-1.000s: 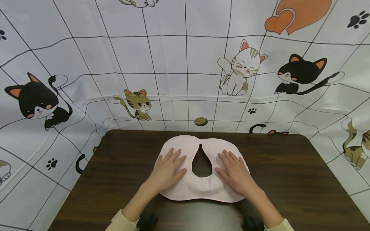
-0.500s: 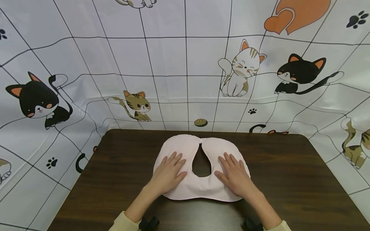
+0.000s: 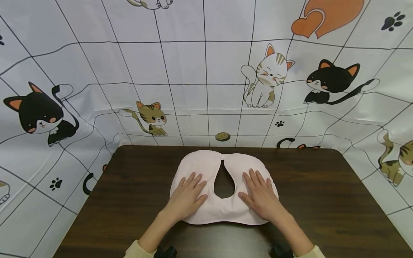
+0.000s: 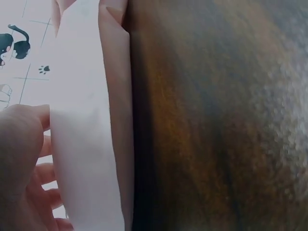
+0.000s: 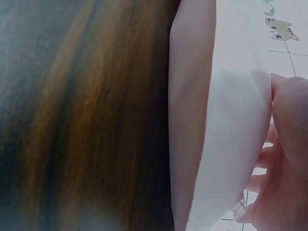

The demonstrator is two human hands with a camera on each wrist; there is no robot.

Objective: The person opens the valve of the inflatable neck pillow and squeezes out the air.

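Note:
A pale pink U-shaped neck pillow [image 3: 222, 212] lies on the dark wood table, its two ends meeting at the far side around a teardrop hole. On its left lobe rests my left hand [image 3: 186, 199], palm down with fingers spread. My right hand [image 3: 262, 198] lies likewise on the right lobe, thumb near the hole. In the left wrist view the pillow's side and lower seam [image 4: 91, 144] show beside the left hand [image 4: 24, 163]. The right wrist view has the pillow's other side [image 5: 236, 125] beside the right hand [image 5: 284, 159]. The palms hide part of the top fabric.
The brown table [image 3: 135, 186] extends on both sides of the pillow, with rounded far corners. Behind it hangs a white gridded sheet [image 3: 187, 64] printed with cats. Dark wrist mounts [image 3: 166, 252] show beneath the forearms near the bottom edge.
My left hand has slid slightly back toward me on the pillow. The right hand stays nearly in place. The head view has shifted a little.

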